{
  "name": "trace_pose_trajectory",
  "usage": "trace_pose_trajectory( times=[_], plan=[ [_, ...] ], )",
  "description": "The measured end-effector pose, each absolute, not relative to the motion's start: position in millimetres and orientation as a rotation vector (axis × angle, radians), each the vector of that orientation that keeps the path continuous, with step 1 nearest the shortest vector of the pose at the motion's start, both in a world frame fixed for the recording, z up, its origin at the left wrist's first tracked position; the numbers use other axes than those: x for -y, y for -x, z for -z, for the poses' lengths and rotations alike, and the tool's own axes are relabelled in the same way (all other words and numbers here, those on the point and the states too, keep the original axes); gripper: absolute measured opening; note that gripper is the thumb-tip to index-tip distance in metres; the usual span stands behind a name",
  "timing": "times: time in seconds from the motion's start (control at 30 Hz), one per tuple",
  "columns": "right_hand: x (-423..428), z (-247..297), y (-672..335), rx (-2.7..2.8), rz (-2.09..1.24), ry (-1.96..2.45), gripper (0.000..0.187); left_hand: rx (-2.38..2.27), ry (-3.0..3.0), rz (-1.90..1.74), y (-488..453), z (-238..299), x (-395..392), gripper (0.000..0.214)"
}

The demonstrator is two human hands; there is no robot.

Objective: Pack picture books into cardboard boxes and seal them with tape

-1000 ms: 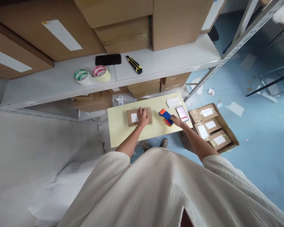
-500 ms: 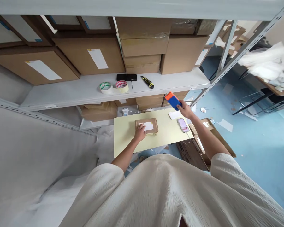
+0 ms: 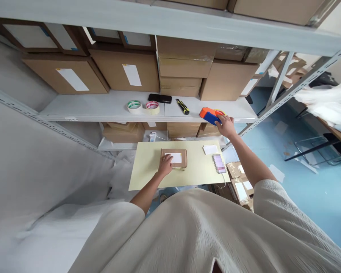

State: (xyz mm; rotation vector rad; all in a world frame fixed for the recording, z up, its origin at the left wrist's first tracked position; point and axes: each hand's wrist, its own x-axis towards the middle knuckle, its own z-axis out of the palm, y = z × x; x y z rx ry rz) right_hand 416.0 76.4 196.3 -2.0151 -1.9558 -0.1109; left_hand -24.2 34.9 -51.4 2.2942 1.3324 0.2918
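My left hand [image 3: 166, 165] lies on top of a small brown cardboard box [image 3: 182, 164], fingers spread over it beside its white label [image 3: 176, 158]. The box sits on a pale yellow table [image 3: 147, 178]. In my right hand [image 3: 226, 126] is a blue and orange tape dispenser [image 3: 211, 116], gripped at its right end. A yellow and red round edge shows behind its top. The dispenser is raised in front of the shelf's front edge; whether it touches the shelf I cannot tell.
On the shelf [image 3: 102, 108] lie two tape rolls [image 3: 134, 107], a black phone [image 3: 160, 98] and a yellow-black utility knife [image 3: 182, 107], with large cartons [image 3: 125, 72] behind. A phone with a cable [image 3: 218, 163] and white paper [image 3: 210, 149] lie on the table's right. Cartons [image 3: 240, 185] stand at lower right.
My right hand has carried the tape dispenser up toward the shelf edge and turned it. My left hand remains on the box. The camera view has tilted and shifted somewhat.
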Motion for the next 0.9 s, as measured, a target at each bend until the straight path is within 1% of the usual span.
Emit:
trace_pose_trajectory(
  times=[0.23,0.43,0.57,0.67,0.73,0.77,0.83,0.9],
  plan=[
    [-141,-190,-445,2.007,0.11,1.887,0.068,-1.521,-2.202,-0.333,5,49,-21,0.067],
    [-174,-178,-460,2.034,0.047,1.835,0.067,-1.604,-2.13,-0.299,-5,44,-15,0.063],
    [-174,-178,-462,1.999,0.033,1.787,0.071,-1.621,-2.112,-0.308,-7,43,-13,0.065],
    [-147,-171,-441,1.946,0.012,1.747,0.068,-1.593,-2.112,-0.307,-5,42,-15,0.064],
    [-117,-158,-412,1.962,-0.179,1.701,0.06,-1.567,-2.096,-0.302,-1,40,-20,0.062],
    [-101,-149,-393,1.98,-0.346,1.697,0.056,-1.563,-2.078,-0.305,1,38,-25,0.061],
    [-72,-127,-352,1.981,-0.795,1.768,0.051,-1.584,-2.035,-0.327,6,34,-38,0.059],
    [-50,-106,-312,1.959,-0.962,1.8,0.043,-1.647,-1.982,-0.353,11,29,-54,0.06]
  ],
)
